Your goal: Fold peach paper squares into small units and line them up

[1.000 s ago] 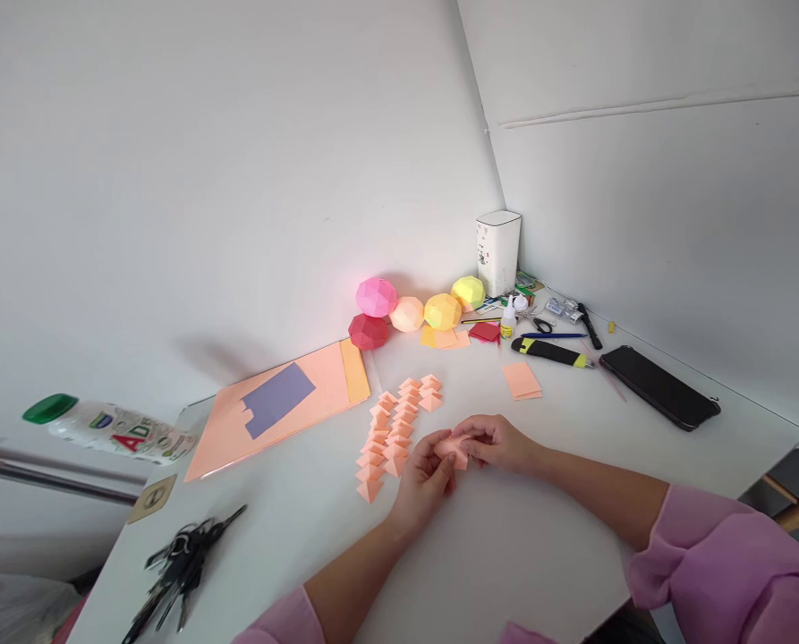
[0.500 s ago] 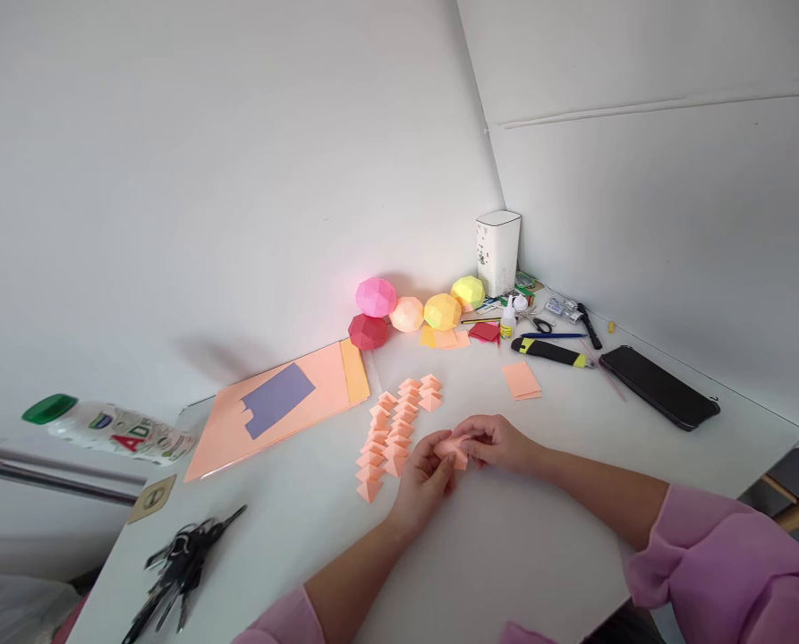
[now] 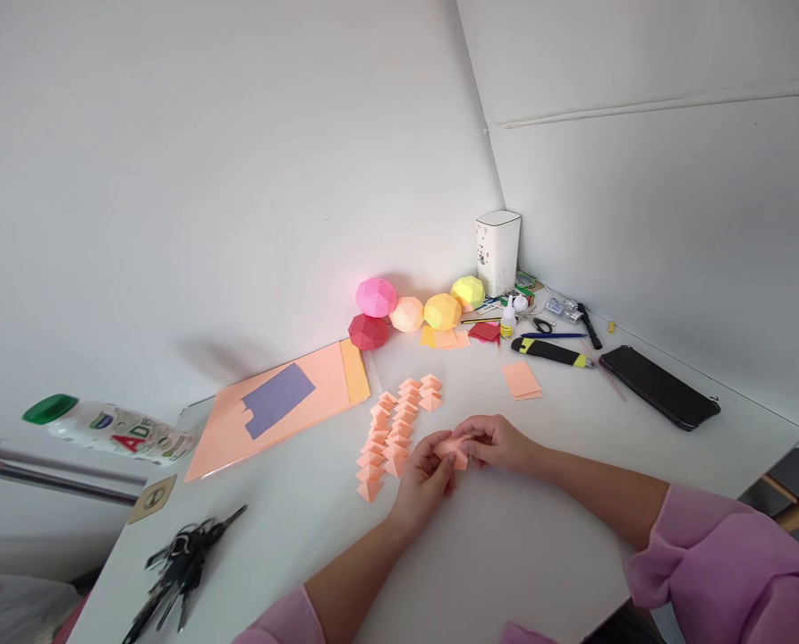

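Between my two hands is a small folded piece of peach paper (image 3: 454, 453), partly covered by my fingers. My left hand (image 3: 427, 474) pinches its left side with thumb and fingers. On its right side, the fingers of my right hand (image 3: 497, 441) are closed on the same paper. Just left of my hands, several folded peach paper units (image 3: 399, 429) stand nested in rows on the white table (image 3: 506, 555). Flat peach paper pieces (image 3: 522, 381) lie beyond my right hand.
Faceted paper balls (image 3: 443, 311) sit along the wall beside a white box (image 3: 497, 252). A glue bottle (image 3: 507, 319), a utility knife (image 3: 552, 351) and a black phone (image 3: 659, 386) lie to the right. Peach sheets (image 3: 217, 438), keys (image 3: 184, 559) and a white bottle (image 3: 114, 429) are at left.
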Tool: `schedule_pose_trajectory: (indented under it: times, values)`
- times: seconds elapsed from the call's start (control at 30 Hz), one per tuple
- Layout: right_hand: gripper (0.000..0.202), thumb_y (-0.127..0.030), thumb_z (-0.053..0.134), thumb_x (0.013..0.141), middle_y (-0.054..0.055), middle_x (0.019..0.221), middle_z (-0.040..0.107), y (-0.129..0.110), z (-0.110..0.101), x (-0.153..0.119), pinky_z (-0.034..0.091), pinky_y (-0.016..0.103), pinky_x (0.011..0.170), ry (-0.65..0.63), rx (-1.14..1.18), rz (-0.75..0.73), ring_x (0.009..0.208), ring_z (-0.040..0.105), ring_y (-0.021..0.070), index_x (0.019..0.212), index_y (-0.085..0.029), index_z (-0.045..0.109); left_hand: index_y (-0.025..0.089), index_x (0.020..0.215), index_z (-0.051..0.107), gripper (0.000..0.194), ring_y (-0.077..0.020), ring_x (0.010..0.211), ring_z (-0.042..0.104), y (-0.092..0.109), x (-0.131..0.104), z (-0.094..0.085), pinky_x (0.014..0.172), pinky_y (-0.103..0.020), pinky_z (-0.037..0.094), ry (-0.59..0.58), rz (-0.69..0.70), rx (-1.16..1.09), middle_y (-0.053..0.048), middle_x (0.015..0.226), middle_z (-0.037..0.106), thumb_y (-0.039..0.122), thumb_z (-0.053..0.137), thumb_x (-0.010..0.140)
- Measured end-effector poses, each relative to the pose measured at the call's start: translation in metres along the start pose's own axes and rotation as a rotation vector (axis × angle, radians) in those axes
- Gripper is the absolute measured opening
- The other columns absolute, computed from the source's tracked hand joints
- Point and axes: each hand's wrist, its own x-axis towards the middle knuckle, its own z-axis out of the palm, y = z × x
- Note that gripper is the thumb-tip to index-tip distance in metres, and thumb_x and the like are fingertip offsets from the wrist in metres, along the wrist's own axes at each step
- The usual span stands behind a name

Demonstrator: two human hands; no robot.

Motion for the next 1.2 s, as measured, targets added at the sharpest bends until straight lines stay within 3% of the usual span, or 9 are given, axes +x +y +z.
schedule_pose_trajectory:
  times: [0.87,1.2]
  values:
    - [0.022,-0.038,0.057,0.082,0.000,0.066,0.058,-0.0036,0.0025,-0.0011,0.045,0.026,0.057,0.010,-0.049,-0.043,0.058,0.055,0.0124,0.091,-0.018,0.059,0.017,0.104,0.054,0.044,-0.0098,0.049,0.047,0.0025,-0.0002,0.0015,0.049,-0.023,0.038,0.012,-0.009,-0.021,0.005,0.054,0.053,0.049,0.063,0.074]
    - [0.025,-0.039,0.062,0.079,0.000,0.065,0.059,-0.0044,0.0010,0.0012,0.043,0.026,0.055,0.034,0.089,0.020,0.056,0.051,0.0112,0.087,-0.016,0.059,0.017,0.105,0.054,0.046,-0.0098,0.049,0.047,0.0017,-0.0009,0.0009,0.049,-0.023,0.038,0.020,-0.005,-0.026,0.004,0.056,0.054,0.048,0.064,0.074]
